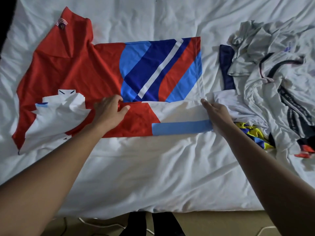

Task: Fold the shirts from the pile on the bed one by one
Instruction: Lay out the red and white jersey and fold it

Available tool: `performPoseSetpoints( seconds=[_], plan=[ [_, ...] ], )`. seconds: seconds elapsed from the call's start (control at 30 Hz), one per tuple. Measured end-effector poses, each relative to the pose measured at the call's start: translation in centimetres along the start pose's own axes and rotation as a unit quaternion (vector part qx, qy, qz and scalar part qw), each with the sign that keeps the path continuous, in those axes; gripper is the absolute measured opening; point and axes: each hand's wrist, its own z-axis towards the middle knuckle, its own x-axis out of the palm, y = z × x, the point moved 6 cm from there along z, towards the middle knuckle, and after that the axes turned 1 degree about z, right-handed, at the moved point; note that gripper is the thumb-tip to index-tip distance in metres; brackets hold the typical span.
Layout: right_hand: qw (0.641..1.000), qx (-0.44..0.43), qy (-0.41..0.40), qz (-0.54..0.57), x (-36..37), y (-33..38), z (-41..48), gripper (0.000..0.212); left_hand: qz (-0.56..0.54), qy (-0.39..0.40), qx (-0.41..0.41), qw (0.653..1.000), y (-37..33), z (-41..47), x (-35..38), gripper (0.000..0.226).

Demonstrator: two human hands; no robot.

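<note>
Forearms (51, 167) are stretched to keep the red shirt (68, 68) taut: fold pinched by left hand (110, 110), hem met by right hand (217, 114), grip unclear.

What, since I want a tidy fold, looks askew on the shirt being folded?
The white sleeve of the red shirt, just beside the left hand, lies bunched up and creased instead of flat. Folded over like that, it would probably leave a lump.

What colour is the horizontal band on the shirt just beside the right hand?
Light blue: the band on the shirt, beside the right hand. Head view.
</note>
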Motion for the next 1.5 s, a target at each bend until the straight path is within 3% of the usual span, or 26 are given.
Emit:
performPoseSetpoints(
  seconds=[0.1,0.2,0.27,0.33,0.47,0.53,0.67,0.87,1.0,1.07,1.17,1.27,1.37,1.43,1.5],
  plan=[
    [0.999,-0.033,-0.024,0.012,-0.4,1.4,0.5,0.034,-0.056,0.011,-0.004,0.998,0.2,0.6,-0.4,0.016],
    [0.998,-0.055,-0.034,0.011,-0.9,1.7,0.7,0.03,-0.078,-0.071,0.01,0.994,1.2,0.4,-1.7,0.014],
    [0.998,-0.048,-0.006,-0.048,-0.4,0.9,0.5,0.036,0.001,-0.115,0.021,0.993,0.7,-0.9,-1.7,0.031],
    [0.992,-0.046,0.011,-0.116,0.0,-0.4,-0.2,0.041,0.003,-0.137,0.046,0.989,-0.6,-3.2,-1.3,0.042],
    [0.987,-0.048,-0.014,-0.154,-0.6,-2.7,-2.5,0.045,0.022,-0.106,0.13,0.986,-1.8,-8.7,1.7,0.039],
    [0.985,-0.062,-0.019,-0.161,-0.6,-3.2,-3.4,0.033,0.052,-0.076,0.133,0.987,-0.6,-10.2,3.4,0.037],
    [0.984,-0.083,-0.037,-0.153,-1.1,-2.9,-4.7,0.019,0.03,-0.104,0.124,0.986,0.7,-9.5,3.3,0.015],
    [0.983,-0.09,-0.068,-0.147,-2.6,-2.9,-6.0,0.022,-0.032,-0.137,0.169,0.975,0.2,-10.7,0.8,0.011],
    [0.977,-0.077,-0.071,-0.185,-2.3,-3.7,-6.7,0.019,-0.003,-0.068,0.178,0.982,0.2,-11.9,2.7,0.022],
    [0.971,-0.111,-0.112,-0.178,-2.3,-3.6,-7.0,0.029,-0.004,-0.053,0.168,0.984,0.0,-11.7,3.1,0.029],
    [0.937,-0.222,-0.165,-0.211,-1.0,-2.0,-7.9,0.049,-0.03,-0.093,0.144,0.985,-1.2,-11.3,2.0,0.036],
    [0.917,-0.315,-0.078,-0.231,4.6,0.7,-9.9,0.056,-0.015,-0.125,0.105,0.987,-2.3,-10.1,2.2,0.047],
    [0.876,-0.381,0.051,-0.292,12.5,1.9,-12.1,0.063,0.018,-0.069,0.078,0.994,-2.4,-9.7,4.7,0.058],
    [0.839,-0.408,0.095,-0.348,16.2,1.5,-12.5,0.062,0.055,-0.033,0.076,0.995,-1.2,-9.9,6.2,0.063],
    [0.824,-0.406,0.103,-0.382,17.3,0.8,-11.4,0.062,0.072,-0.025,0.067,0.995,1.2,-10.2,6.3,0.065]
  ],
)
